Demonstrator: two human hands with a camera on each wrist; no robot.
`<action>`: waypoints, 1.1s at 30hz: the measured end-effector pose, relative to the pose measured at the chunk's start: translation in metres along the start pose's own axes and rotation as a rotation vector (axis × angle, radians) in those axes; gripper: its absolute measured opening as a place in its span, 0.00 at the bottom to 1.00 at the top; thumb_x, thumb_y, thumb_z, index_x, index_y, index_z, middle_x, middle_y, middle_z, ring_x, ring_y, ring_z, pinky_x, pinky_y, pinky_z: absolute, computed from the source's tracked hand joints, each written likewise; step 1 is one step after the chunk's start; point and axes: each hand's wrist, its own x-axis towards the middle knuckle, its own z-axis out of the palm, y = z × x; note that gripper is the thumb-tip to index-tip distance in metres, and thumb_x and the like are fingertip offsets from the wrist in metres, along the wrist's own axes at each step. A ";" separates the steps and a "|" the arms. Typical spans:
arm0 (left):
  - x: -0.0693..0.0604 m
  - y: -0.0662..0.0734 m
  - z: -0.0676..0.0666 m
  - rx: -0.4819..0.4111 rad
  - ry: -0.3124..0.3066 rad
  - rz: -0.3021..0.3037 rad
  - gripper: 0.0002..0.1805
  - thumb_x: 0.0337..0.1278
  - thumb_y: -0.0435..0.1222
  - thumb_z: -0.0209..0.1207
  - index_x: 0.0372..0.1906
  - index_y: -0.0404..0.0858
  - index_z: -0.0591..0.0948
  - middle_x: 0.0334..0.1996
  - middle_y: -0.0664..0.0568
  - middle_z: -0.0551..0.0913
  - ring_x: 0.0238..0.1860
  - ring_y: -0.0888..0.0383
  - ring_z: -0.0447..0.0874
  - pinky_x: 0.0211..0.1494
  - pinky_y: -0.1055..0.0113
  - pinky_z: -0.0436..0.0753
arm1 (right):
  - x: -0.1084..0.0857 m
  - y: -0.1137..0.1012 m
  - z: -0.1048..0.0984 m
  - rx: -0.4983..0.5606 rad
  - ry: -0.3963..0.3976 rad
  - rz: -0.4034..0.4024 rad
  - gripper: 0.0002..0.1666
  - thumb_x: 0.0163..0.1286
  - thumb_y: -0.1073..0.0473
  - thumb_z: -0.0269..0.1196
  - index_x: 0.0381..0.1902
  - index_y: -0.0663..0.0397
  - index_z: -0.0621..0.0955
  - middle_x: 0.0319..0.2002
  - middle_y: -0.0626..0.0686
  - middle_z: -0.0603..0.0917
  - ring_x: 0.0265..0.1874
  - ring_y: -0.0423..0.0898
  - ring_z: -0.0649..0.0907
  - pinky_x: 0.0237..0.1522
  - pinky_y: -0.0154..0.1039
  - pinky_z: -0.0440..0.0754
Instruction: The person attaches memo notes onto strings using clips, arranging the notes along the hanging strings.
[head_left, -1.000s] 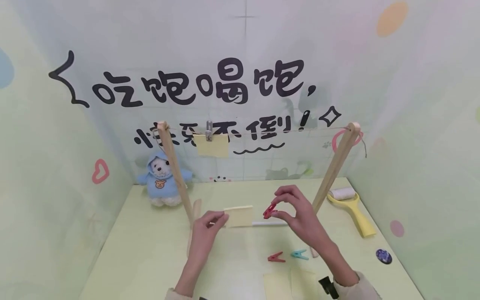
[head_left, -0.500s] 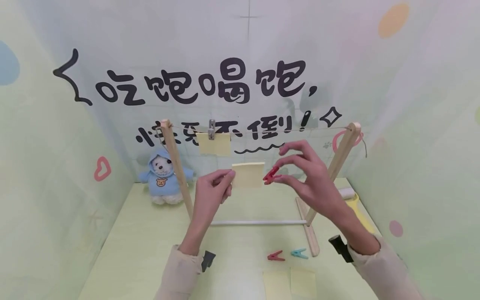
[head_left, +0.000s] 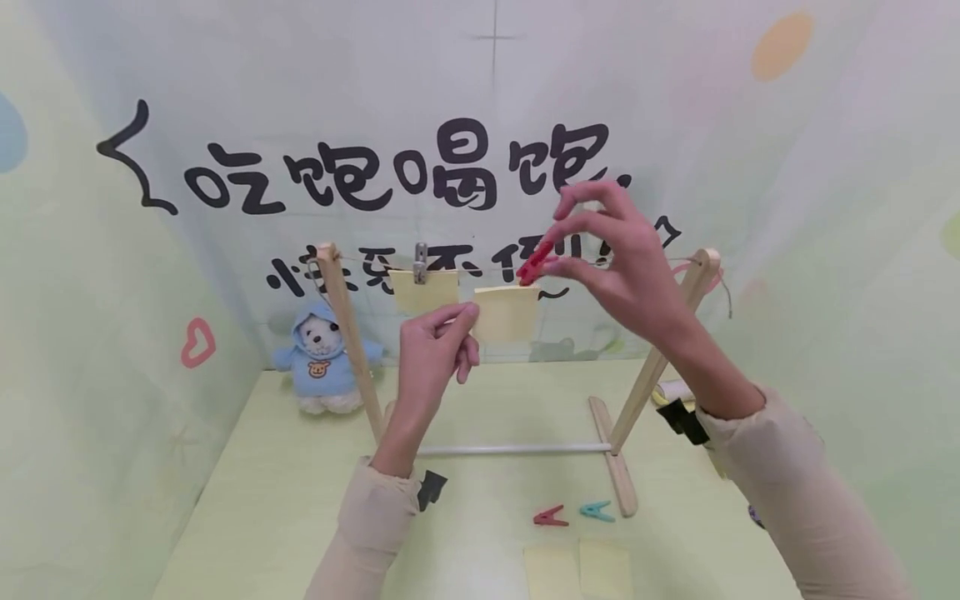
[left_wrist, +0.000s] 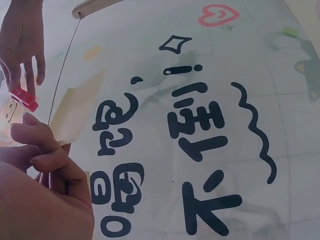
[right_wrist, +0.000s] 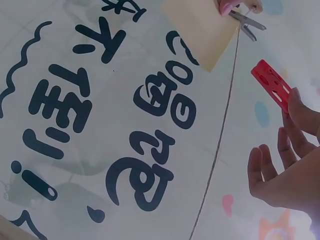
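My left hand (head_left: 438, 354) pinches a yellow sticky note (head_left: 507, 315) by its left edge, upright just below the string (right_wrist: 218, 145). Between the thumb and fingertips of my right hand (head_left: 626, 267) is a red clothespin (head_left: 534, 263), tilted, near the note's top right corner. In the right wrist view the red clothespin (right_wrist: 271, 85) is apart from the string. Left of the held note, a metal clip (head_left: 421, 264) fixes another yellow sticky note (head_left: 424, 293) to the string.
Two wooden posts (head_left: 352, 342) carry the string, with a white rod (head_left: 517, 450) joining them low down. On the table lie a red clothespin (head_left: 551, 517), a teal clothespin (head_left: 597, 512) and two sticky notes (head_left: 553, 572). A plush bear (head_left: 324, 367) sits behind the left post.
Both hands have risen from low over the table to the string, bringing the sticky note and red clothespin along. The clothespin has come closer to the note's top edge.
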 end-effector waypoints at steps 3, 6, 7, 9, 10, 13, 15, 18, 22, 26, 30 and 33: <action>0.002 0.000 0.002 -0.030 0.015 0.005 0.14 0.81 0.34 0.63 0.55 0.26 0.89 0.13 0.55 0.81 0.09 0.63 0.71 0.15 0.75 0.64 | 0.011 0.003 0.002 0.013 -0.004 0.018 0.11 0.61 0.74 0.80 0.41 0.67 0.90 0.54 0.63 0.81 0.67 0.54 0.76 0.73 0.49 0.70; 0.005 0.000 0.004 -0.044 0.042 0.019 0.13 0.81 0.33 0.63 0.54 0.25 0.89 0.12 0.55 0.81 0.08 0.63 0.71 0.13 0.75 0.63 | 0.018 0.005 0.005 0.030 -0.022 0.024 0.11 0.60 0.73 0.81 0.40 0.66 0.90 0.53 0.62 0.81 0.65 0.53 0.76 0.71 0.49 0.70; 0.006 0.000 0.004 -0.048 0.048 0.023 0.13 0.81 0.33 0.63 0.53 0.25 0.89 0.12 0.55 0.81 0.07 0.64 0.70 0.13 0.75 0.62 | 0.019 0.006 0.006 0.028 -0.027 0.020 0.11 0.60 0.73 0.81 0.40 0.66 0.90 0.53 0.62 0.81 0.65 0.53 0.76 0.71 0.49 0.70; 0.007 0.001 0.004 -0.050 0.054 0.028 0.13 0.81 0.32 0.63 0.53 0.25 0.89 0.11 0.56 0.80 0.07 0.64 0.70 0.12 0.75 0.63 | 0.021 0.008 0.007 0.029 -0.036 0.012 0.11 0.60 0.73 0.81 0.40 0.66 0.90 0.53 0.62 0.82 0.65 0.54 0.76 0.71 0.50 0.71; 0.007 0.001 0.004 -0.047 0.054 0.030 0.13 0.81 0.32 0.63 0.53 0.25 0.89 0.11 0.56 0.80 0.07 0.64 0.70 0.12 0.75 0.63 | 0.022 0.009 0.009 0.030 -0.041 0.005 0.12 0.60 0.73 0.81 0.40 0.66 0.90 0.53 0.62 0.82 0.65 0.54 0.76 0.71 0.50 0.71; 0.008 0.002 0.003 -0.046 0.048 0.034 0.13 0.81 0.33 0.63 0.54 0.25 0.89 0.11 0.56 0.80 0.07 0.63 0.71 0.12 0.75 0.63 | 0.025 0.012 0.013 0.026 -0.062 0.006 0.12 0.58 0.73 0.82 0.39 0.65 0.90 0.52 0.62 0.82 0.66 0.55 0.77 0.72 0.50 0.71; 0.008 0.003 0.002 -0.045 0.045 0.035 0.13 0.81 0.33 0.63 0.55 0.26 0.89 0.12 0.55 0.81 0.07 0.63 0.71 0.12 0.75 0.63 | 0.027 0.014 0.015 0.022 -0.083 0.026 0.12 0.58 0.72 0.82 0.39 0.65 0.90 0.51 0.61 0.83 0.65 0.55 0.78 0.71 0.51 0.72; 0.009 0.004 0.003 -0.044 0.038 0.037 0.14 0.81 0.34 0.63 0.56 0.26 0.88 0.12 0.55 0.81 0.08 0.63 0.71 0.13 0.75 0.65 | 0.029 0.014 0.018 0.011 -0.115 0.067 0.11 0.60 0.72 0.82 0.39 0.65 0.91 0.51 0.60 0.82 0.64 0.55 0.78 0.69 0.51 0.72; 0.009 0.006 0.003 -0.045 0.034 0.040 0.14 0.81 0.34 0.63 0.56 0.26 0.88 0.12 0.55 0.81 0.08 0.63 0.72 0.13 0.75 0.67 | 0.031 0.014 0.019 0.002 -0.139 0.096 0.10 0.61 0.73 0.80 0.40 0.65 0.91 0.51 0.60 0.82 0.63 0.55 0.78 0.69 0.53 0.71; 0.009 0.007 0.003 -0.050 0.036 0.043 0.14 0.81 0.34 0.63 0.57 0.26 0.88 0.12 0.55 0.81 0.08 0.63 0.72 0.13 0.75 0.68 | 0.031 0.015 0.023 -0.003 -0.165 0.111 0.10 0.62 0.73 0.80 0.41 0.65 0.91 0.52 0.60 0.82 0.64 0.56 0.78 0.69 0.54 0.71; 0.008 0.007 0.003 -0.044 0.040 0.039 0.14 0.82 0.34 0.62 0.57 0.26 0.88 0.12 0.55 0.81 0.08 0.63 0.72 0.13 0.75 0.69 | 0.032 0.015 0.026 -0.004 -0.194 0.133 0.10 0.63 0.72 0.80 0.41 0.65 0.91 0.52 0.60 0.81 0.62 0.56 0.78 0.68 0.53 0.73; 0.008 0.007 0.003 -0.037 0.041 0.031 0.15 0.82 0.34 0.62 0.58 0.27 0.88 0.12 0.56 0.81 0.08 0.63 0.72 0.14 0.75 0.70 | 0.033 0.014 0.028 -0.009 -0.221 0.155 0.11 0.63 0.71 0.80 0.42 0.64 0.91 0.53 0.59 0.81 0.62 0.56 0.78 0.70 0.53 0.72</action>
